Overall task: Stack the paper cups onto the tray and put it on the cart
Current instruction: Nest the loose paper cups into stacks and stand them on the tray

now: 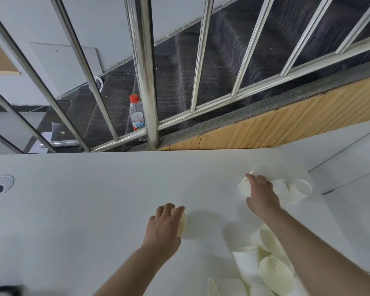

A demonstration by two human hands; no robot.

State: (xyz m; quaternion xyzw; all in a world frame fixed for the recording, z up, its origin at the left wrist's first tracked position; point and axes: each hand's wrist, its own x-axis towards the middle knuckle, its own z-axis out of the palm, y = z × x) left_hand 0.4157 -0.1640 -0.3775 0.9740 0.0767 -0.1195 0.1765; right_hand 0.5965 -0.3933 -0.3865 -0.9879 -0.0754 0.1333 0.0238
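White bench (94, 199), left hand (163, 226) grip curled round one paper cup (182, 223), right hand (262, 194) grip grasping another cup (244, 188), loose cups heaped (271, 265) near front edge, water bottle (136, 116) behind railing (144, 71)

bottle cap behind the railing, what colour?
Red cap on the clear bottle, seen in the head view.

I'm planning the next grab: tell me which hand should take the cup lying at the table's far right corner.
Right, probably. The right hand grips a cup close beside that corner cup; the left hand holds another cup farther away, toward the table's middle.
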